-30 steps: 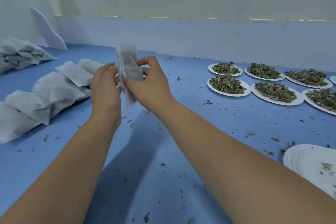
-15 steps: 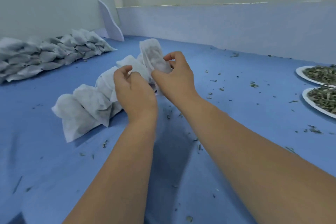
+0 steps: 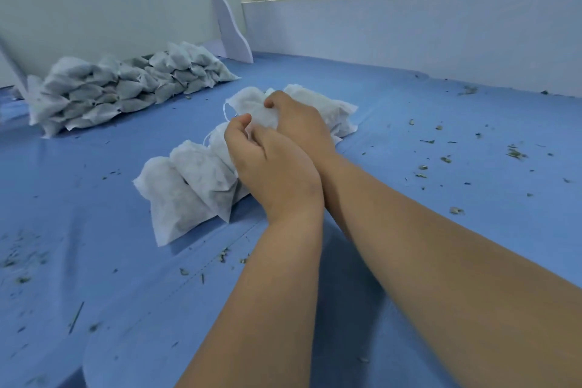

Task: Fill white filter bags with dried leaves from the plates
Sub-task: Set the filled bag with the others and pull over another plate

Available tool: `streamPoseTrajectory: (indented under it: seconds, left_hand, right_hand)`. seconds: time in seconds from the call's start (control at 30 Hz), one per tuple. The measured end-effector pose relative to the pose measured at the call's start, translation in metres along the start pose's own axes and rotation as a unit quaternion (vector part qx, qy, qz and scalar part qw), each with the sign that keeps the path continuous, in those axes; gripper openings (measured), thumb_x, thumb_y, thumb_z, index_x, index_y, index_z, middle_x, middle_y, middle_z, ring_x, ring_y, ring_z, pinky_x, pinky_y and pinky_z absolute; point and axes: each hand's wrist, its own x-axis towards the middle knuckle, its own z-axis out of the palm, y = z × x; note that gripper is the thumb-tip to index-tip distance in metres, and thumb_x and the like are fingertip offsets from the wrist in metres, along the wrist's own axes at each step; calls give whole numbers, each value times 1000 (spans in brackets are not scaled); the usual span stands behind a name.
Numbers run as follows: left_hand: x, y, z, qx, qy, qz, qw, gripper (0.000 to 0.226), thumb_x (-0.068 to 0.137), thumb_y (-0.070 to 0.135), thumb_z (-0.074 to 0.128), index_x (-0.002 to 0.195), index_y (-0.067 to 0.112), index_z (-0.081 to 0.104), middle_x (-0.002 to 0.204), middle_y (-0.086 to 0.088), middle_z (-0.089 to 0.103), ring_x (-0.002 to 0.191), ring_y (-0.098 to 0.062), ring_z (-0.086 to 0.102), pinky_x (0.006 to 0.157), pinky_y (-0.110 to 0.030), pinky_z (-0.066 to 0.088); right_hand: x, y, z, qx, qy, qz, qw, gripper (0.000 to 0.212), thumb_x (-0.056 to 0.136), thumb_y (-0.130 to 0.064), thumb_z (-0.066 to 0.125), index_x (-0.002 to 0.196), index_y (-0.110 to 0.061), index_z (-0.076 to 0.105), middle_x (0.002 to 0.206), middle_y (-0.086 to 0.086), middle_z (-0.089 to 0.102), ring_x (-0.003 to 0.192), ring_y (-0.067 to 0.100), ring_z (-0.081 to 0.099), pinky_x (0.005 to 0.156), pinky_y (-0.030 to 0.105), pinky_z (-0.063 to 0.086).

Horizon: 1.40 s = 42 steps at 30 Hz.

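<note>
A filled white filter bag [image 3: 253,105] lies low on top of a row of filled bags [image 3: 189,179] on the blue table [image 3: 94,261]. My right hand [image 3: 302,126] grips its far side, with the fingers curled over the top. From the near side, my left hand [image 3: 271,167] holds it with curled fingers and a raised thumb. How the left fingertips meet the bag is partly hidden. A thin white string [image 3: 225,110] loops out at the bag's left. No plates of leaves are in view.
A large stack of filled bags [image 3: 126,88] leans against the white wall at the back left, between white dividers [image 3: 231,31]. Loose leaf crumbs [image 3: 513,153] are scattered over the table, mostly on the right and at the near left.
Both hands carried the bag from mid-air down and left onto the row of filled bags. The view swung left, so the plates of leaves went out of sight.
</note>
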Motion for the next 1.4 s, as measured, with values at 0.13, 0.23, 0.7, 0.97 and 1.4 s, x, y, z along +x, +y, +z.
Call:
streamPoseTrajectory:
  seconds: [0.13, 0.23, 0.7, 0.97, 1.4]
  left_hand:
    - [-4, 3, 4, -9, -24, -2, 1000, 17, 104, 37, 48, 115, 30, 58, 112, 10, 67, 104, -5, 63, 93, -31, 53]
    - [-12, 3, 6, -8, -51, 13, 999, 24, 103, 33, 46, 123, 26, 58, 109, 15, 65, 99, 2, 61, 87, -26, 50]
    - [-155, 32, 38, -61, -336, -84, 936, 33, 100, 22, 40, 126, 28, 61, 97, 34, 69, 94, 16, 63, 84, -18, 51]
    - [-320, 54, 83, -40, -473, -85, 876, 31, 94, 22, 45, 109, 29, 72, 99, 15, 74, 97, -3, 68, 90, -36, 57]
    - [-483, 37, 125, 42, -664, 31, 746, 36, 93, 15, 42, 112, 31, 68, 103, 12, 67, 85, -3, 61, 66, -20, 47]
  right_hand:
    - [-7, -3, -8, 60, 47, 0, 997, 38, 103, -38, 53, 135, -18, 58, 119, 2, 67, 118, 23, 55, 100, 38, 44]
    - [-19, -4, -23, 54, 60, -1, 997, 34, 106, -33, 47, 135, -19, 59, 124, 3, 67, 119, 22, 54, 98, 31, 41]
    - [-160, 42, -167, 31, 184, 114, 976, 31, 101, -33, 51, 131, -29, 59, 131, -7, 63, 105, 5, 57, 73, 13, 39]
    - [-304, 74, -302, -45, 274, 212, 937, 32, 101, -28, 53, 133, -24, 59, 133, -3, 64, 115, 14, 62, 102, 39, 49]
    - [-476, 140, -400, -49, 325, 342, 880, 37, 96, -36, 55, 132, -31, 55, 133, -7, 60, 112, 12, 59, 85, 32, 51]
